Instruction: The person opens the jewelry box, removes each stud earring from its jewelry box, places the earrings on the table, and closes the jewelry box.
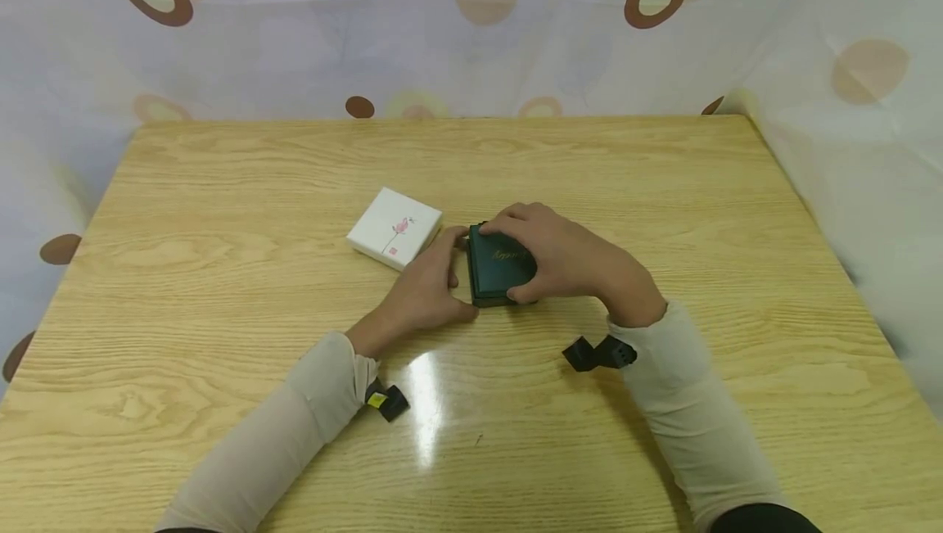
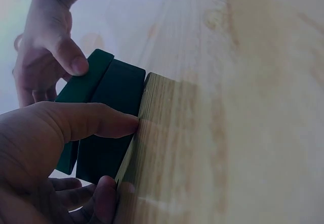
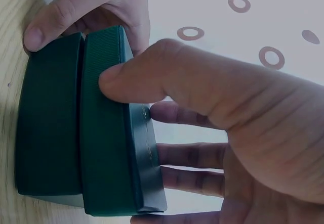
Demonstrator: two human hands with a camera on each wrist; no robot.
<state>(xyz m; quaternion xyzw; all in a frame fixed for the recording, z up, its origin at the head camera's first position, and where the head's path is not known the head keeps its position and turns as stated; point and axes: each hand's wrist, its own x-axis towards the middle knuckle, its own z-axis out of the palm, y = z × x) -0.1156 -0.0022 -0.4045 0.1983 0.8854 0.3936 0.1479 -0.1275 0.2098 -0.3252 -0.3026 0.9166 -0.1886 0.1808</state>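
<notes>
A small dark green gift box (image 1: pixel 492 275) with gold lettering on its lid (image 3: pixel 104 133) lies on the wooden table. My left hand (image 1: pixel 426 291) grips the box's lower part (image 3: pixel 48 123) from the left, thumb along the near side. From above and the right, my right hand (image 1: pixel 566 259) pinches the lid, its thumb on the near side and its fingers at the far side. A narrow dark seam runs between lid and lower part in both wrist views. What the box contains is hidden.
Beside the left hand lies a square white box (image 1: pixel 395 226) with a pink flower print. The wooden table (image 1: pixel 258 189) reaches back to a white curtain (image 1: pixel 412 25) with brown circles. Small black devices (image 1: pixel 600 353) are strapped at both wrists.
</notes>
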